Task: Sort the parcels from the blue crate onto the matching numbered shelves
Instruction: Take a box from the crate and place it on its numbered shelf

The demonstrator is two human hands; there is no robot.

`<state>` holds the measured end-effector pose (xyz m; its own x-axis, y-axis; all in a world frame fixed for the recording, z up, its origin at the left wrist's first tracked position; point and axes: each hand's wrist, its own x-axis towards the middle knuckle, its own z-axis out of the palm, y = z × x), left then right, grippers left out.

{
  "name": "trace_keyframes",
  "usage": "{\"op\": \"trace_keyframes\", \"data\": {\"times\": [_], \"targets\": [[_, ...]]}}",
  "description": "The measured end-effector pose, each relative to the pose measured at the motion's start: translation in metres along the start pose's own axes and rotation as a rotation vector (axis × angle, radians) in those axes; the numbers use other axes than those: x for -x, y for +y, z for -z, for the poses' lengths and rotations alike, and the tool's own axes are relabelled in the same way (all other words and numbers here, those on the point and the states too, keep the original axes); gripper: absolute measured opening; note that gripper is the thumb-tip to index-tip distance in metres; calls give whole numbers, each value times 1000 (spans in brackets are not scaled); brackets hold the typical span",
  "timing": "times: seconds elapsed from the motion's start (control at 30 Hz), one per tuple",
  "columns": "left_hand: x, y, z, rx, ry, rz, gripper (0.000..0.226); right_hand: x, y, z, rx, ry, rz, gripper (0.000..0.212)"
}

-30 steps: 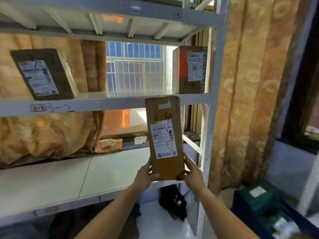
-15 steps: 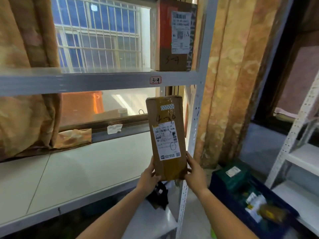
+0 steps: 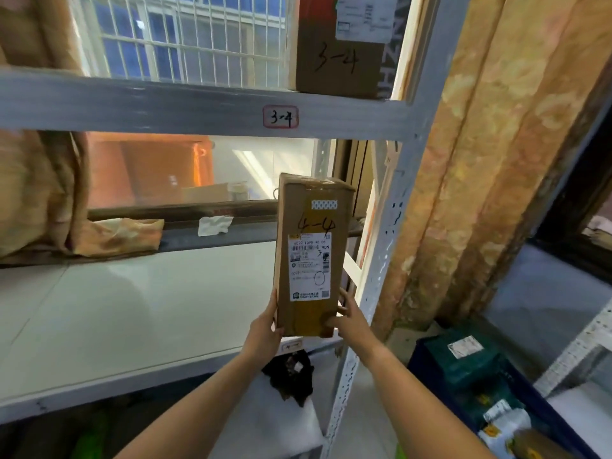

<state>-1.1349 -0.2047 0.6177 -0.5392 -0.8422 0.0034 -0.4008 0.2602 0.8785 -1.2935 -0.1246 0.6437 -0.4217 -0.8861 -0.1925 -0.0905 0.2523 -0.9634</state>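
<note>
Cardboard, brown and marked 4-4, the parcel [image 3: 309,256] stands upright between two hands: the left hand [image 3: 265,332] grips its lower left edge and the right hand [image 3: 347,321] its lower right corner, just over the front lip of the shelf [image 3: 149,309] below the 3-4 tag [image 3: 280,116]. Placing seems to be the step in hand; next, I judge, the parcel needs setting down squarely there before the hands release it. Count: one parcel held, one 3-4 box [image 3: 337,61] above, and at least two more in the blue crate [image 3: 418,364].
</note>
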Motion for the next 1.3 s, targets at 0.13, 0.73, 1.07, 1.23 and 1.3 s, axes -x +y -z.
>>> {"op": "trace_keyframes", "data": {"times": [0.13, 0.73, 1.07, 1.23, 1.3], "targets": [[-10, -2, -24, 22, 39, 46, 74, -24, 8, 9, -14, -49, -29, 70], [-49, -17, -63, 119, -41, 137, 81, -60, 28, 34, 60, -136, -37, 84], [-43, -26, -62, 71, -95, 312, 99, -41, 63, 47, 87, -41, -145, 47], [-13, -34, -36, -361, -45, 310, 85, -5, 105, 42, 449, -138, -368, 44], [-9, -42, -20, -698, -49, 357, 80, -5, 102, 32, 771, -285, -284, 37]]}}
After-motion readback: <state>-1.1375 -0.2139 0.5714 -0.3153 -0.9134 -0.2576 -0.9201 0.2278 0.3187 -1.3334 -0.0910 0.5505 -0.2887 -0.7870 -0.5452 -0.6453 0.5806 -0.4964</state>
